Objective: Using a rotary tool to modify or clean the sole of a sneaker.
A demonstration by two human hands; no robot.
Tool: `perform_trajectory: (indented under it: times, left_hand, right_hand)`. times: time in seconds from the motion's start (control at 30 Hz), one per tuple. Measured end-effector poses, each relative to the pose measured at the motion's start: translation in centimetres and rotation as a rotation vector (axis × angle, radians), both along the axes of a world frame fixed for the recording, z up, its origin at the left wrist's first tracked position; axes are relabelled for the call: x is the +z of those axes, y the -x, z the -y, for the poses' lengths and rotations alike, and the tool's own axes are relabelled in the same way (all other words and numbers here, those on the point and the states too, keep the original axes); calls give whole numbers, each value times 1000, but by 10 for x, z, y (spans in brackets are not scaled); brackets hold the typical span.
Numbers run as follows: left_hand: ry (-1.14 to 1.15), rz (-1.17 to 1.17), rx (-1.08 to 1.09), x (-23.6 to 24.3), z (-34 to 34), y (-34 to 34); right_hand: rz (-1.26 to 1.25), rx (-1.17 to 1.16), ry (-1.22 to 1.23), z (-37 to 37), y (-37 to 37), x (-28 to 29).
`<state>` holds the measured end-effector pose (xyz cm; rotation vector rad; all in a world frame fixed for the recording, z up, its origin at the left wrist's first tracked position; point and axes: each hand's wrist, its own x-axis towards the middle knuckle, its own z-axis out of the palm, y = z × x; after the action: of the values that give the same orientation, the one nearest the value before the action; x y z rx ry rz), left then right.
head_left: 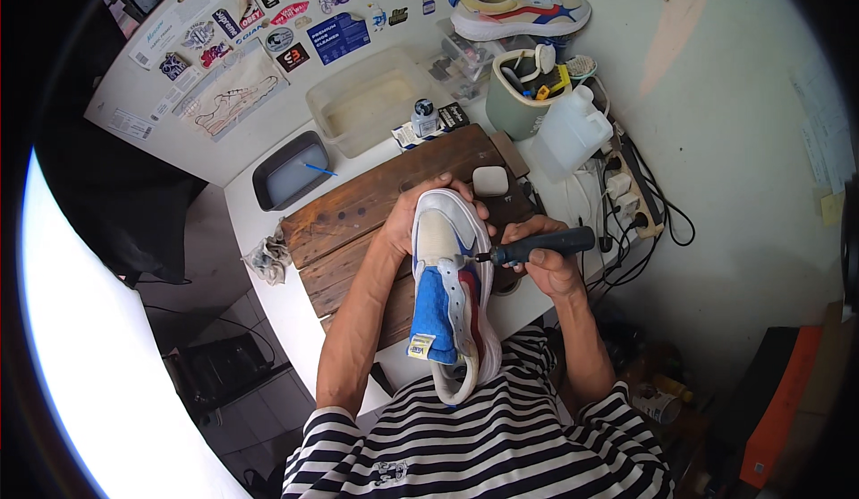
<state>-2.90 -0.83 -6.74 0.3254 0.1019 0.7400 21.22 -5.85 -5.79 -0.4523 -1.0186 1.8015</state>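
A white sneaker with a cream toe, blue tongue and red and blue side panels points away from me, its heel near my striped shirt. My left hand grips it around the toe end, fingers wrapped behind it. My right hand is closed on a dark handheld rotary tool, whose small tip is at the shoe near the top of the lacing, touching or very close. Beneath lies a dark wooden board, with a pale square block on it.
A grey tub with a blue brush, a clear container, bottle, tool bin, jug and another sneaker line the back. Right are a power strip and cables; a crumpled rag sits left.
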Motion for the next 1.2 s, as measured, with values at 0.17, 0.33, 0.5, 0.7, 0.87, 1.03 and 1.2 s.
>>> perform_trajectory:
  times: [0.17,0.33,0.5,0.7,0.87,1.03,1.2]
  left_hand:
    - [11,-18,-31,-10,-7,-8]
    - [29,-131,-29,-12,-9,-13]
    - [-17,-82,-71,-22,-13,-11]
    - [-26,-97,-66,-20,-13,-12]
    - [-15,-109,-80,-16,-12,-12]
    - [-8,-93,-92,-16,-12,-12]
    - [-11,-135,-71,-19,-12,-12]
  right_hand:
    - [15,3,-6,-7,-2,4]
    - [73,-2,4,-14,-7,0]
    - [75,8,13,-18,-6,4]
    - [203,-22,3,-17,-3,13]
    - [211,-23,-10,-17,-5,11]
    - [176,45,-25,-19,-13,6]
    - [236,-54,16,-14,-2,20]
